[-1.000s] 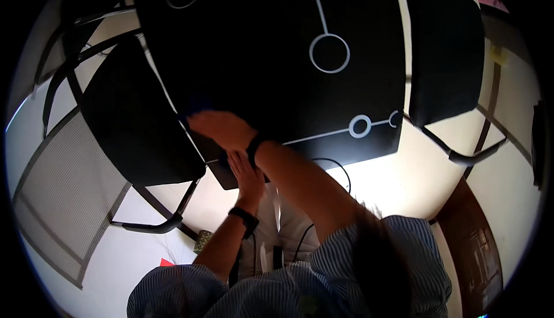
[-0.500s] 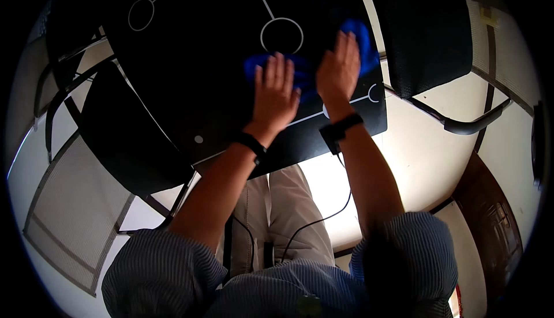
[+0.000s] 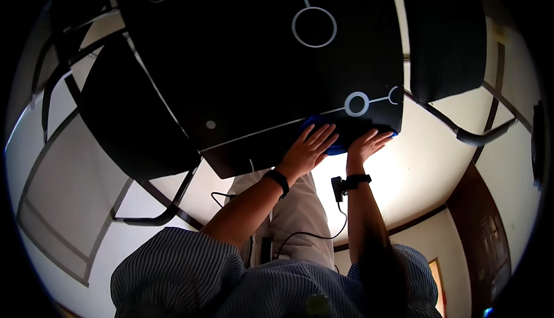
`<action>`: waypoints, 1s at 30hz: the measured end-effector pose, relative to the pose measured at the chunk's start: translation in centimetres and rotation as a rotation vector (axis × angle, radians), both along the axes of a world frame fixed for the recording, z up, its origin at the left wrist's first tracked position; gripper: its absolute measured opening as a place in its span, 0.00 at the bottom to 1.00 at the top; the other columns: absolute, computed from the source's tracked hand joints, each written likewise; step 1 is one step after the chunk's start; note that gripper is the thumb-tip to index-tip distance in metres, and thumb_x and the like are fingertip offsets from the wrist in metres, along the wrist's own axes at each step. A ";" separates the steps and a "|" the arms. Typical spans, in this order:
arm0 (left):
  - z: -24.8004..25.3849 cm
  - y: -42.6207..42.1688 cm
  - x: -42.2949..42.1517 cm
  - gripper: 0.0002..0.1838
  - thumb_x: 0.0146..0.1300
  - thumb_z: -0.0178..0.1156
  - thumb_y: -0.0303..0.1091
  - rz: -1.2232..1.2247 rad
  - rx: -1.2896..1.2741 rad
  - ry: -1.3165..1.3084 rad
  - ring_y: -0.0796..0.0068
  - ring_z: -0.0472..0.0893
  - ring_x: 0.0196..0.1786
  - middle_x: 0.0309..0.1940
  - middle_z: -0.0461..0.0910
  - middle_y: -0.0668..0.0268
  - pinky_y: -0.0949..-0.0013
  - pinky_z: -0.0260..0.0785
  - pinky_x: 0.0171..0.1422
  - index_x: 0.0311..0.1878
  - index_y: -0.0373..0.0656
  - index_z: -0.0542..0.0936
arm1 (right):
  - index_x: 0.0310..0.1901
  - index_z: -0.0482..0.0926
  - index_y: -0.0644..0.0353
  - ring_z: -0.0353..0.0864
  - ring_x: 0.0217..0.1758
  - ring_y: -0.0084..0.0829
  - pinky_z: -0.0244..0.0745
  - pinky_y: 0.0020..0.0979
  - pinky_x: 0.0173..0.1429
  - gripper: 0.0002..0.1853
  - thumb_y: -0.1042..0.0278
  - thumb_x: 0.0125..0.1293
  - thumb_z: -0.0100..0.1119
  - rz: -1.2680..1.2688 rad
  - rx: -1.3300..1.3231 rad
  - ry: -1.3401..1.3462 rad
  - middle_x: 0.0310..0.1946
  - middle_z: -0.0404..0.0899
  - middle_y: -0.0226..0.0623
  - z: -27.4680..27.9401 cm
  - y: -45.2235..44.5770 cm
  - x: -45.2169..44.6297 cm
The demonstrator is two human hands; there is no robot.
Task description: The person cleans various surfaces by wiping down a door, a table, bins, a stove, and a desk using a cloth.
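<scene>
A blue cloth [image 3: 336, 148] lies along the near edge of the black table [image 3: 254, 76], mostly covered by my hands. My left hand [image 3: 307, 149] rests on its left part, palm down, with the fingers stretched out and apart. At the table's near right corner, my right hand [image 3: 365, 145] lies flat over the cloth's other end, fingers extended. A bit of blue shows past its fingertips. Each wrist wears a black band, and a cable runs from the small device on the right one.
Dark chairs stand close on both sides, the left chair [image 3: 130, 110] and the right chair [image 3: 447, 35], with curved armrests jutting out. White lines and rings mark the tabletop. My legs [image 3: 294, 214] are just below the near edge. A brown wooden door [image 3: 479, 220] is at far right.
Both hands have come back toward me with the blue cloth, from the middle right of the table to its near edge. The view has shifted slightly.
</scene>
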State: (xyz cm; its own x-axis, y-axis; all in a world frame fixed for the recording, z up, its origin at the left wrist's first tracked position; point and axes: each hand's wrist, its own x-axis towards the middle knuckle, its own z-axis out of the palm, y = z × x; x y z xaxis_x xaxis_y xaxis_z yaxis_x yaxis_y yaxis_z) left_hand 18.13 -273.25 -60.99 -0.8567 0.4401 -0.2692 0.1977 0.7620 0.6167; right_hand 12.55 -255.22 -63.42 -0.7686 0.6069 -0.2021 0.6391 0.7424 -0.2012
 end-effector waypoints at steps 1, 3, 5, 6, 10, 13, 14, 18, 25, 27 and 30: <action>-0.1 -0.6 0.2 0.34 0.70 0.52 0.52 0.033 -0.007 -0.006 0.68 0.51 0.80 0.79 0.51 0.64 0.50 0.40 0.81 0.76 0.53 0.59 | 0.77 0.38 0.62 0.32 0.81 0.56 0.32 0.51 0.81 0.37 0.44 0.78 0.26 0.135 0.070 0.048 0.78 0.31 0.58 -0.1 -0.7 -0.5; -0.7 -2.0 0.7 0.36 0.70 0.53 0.54 0.120 -0.011 -0.021 0.66 0.51 0.80 0.79 0.51 0.62 0.49 0.41 0.81 0.76 0.52 0.59 | 0.77 0.39 0.62 0.33 0.81 0.56 0.32 0.51 0.81 0.36 0.45 0.78 0.26 0.339 0.037 0.053 0.78 0.32 0.59 -0.7 -2.6 -1.1; -1.2 -4.1 1.3 0.38 0.68 0.54 0.56 0.230 -0.012 -0.049 0.63 0.51 0.80 0.78 0.51 0.59 0.48 0.41 0.80 0.76 0.50 0.59 | 0.77 0.43 0.63 0.35 0.81 0.57 0.34 0.50 0.80 0.33 0.51 0.79 0.29 0.508 -0.001 0.110 0.77 0.35 0.60 -0.3 -6.5 -2.3; -1.3 -5.4 1.9 0.39 0.67 0.54 0.57 0.293 -0.071 -0.064 0.60 0.51 0.80 0.78 0.50 0.56 0.46 0.40 0.80 0.76 0.48 0.59 | 0.76 0.45 0.63 0.38 0.80 0.58 0.37 0.51 0.80 0.31 0.57 0.78 0.34 0.578 -0.069 0.129 0.77 0.39 0.61 0.4 -9.1 -3.0; -1.0 -11.8 5.3 0.43 0.65 0.57 0.57 0.572 -0.254 -0.086 0.47 0.49 0.79 0.77 0.48 0.45 0.41 0.38 0.79 0.75 0.40 0.57 | 0.74 0.52 0.67 0.46 0.79 0.58 0.42 0.52 0.79 0.36 0.64 0.68 0.51 0.988 -0.180 0.075 0.75 0.47 0.61 1.2 -19.6 -3.6; -0.4 -15.1 8.9 0.44 0.65 0.58 0.54 0.745 -0.352 -0.139 0.42 0.47 0.79 0.76 0.45 0.40 0.39 0.37 0.79 0.75 0.37 0.54 | 0.73 0.56 0.67 0.50 0.78 0.52 0.45 0.48 0.80 0.35 0.58 0.70 0.51 1.269 -0.246 0.013 0.74 0.52 0.56 1.0 -26.7 -1.5; -0.2 -15.7 10.1 0.45 0.66 0.58 0.53 0.789 -0.377 -0.162 0.41 0.46 0.79 0.76 0.44 0.38 0.39 0.36 0.79 0.76 0.36 0.53 | 0.72 0.56 0.66 0.51 0.78 0.49 0.45 0.46 0.80 0.33 0.58 0.71 0.50 1.375 -0.288 -0.048 0.74 0.53 0.54 1.4 -28.5 -0.5; 0.7 -15.5 14.0 0.46 0.67 0.58 0.49 0.860 -0.359 -0.303 0.41 0.43 0.79 0.76 0.39 0.38 0.42 0.37 0.79 0.77 0.35 0.46 | 0.72 0.58 0.65 0.53 0.79 0.40 0.46 0.40 0.81 0.30 0.59 0.74 0.46 1.750 -0.489 -0.180 0.74 0.56 0.47 1.5 -30.7 5.5; 2.5 -11.7 20.9 0.46 0.69 0.57 0.42 1.135 -0.088 -0.501 0.38 0.42 0.78 0.76 0.36 0.37 0.42 0.46 0.78 0.76 0.32 0.40 | 0.72 0.59 0.62 0.55 0.78 0.36 0.50 0.37 0.79 0.28 0.60 0.75 0.45 2.023 -0.731 -0.245 0.75 0.56 0.42 1.1 -27.9 12.7; 1.6 -11.5 21.4 0.44 0.69 0.57 0.41 1.035 -0.213 -0.427 0.37 0.44 0.78 0.76 0.36 0.35 0.42 0.46 0.78 0.76 0.30 0.42 | 0.73 0.59 0.61 0.55 0.78 0.35 0.54 0.36 0.78 0.29 0.60 0.74 0.46 2.079 -0.678 -0.201 0.75 0.55 0.41 0.4 -27.6 12.1; 1.2 -10.7 20.7 0.43 0.69 0.56 0.44 0.887 -0.348 -0.312 0.34 0.43 0.77 0.75 0.37 0.32 0.42 0.44 0.79 0.75 0.28 0.46 | 0.73 0.59 0.60 0.57 0.77 0.33 0.61 0.35 0.74 0.32 0.58 0.71 0.51 1.917 -0.696 -0.301 0.76 0.56 0.40 0.1 -26.1 10.0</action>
State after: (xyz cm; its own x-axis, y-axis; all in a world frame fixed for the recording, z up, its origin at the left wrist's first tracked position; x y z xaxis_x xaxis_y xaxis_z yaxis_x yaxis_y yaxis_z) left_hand 38.85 -283.90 -59.77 -0.7059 -0.4697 -0.5301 -0.6623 0.7030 0.2591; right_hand 22.51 -281.35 -63.34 -0.1008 -0.9729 -0.2080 -0.6301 0.2242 -0.7435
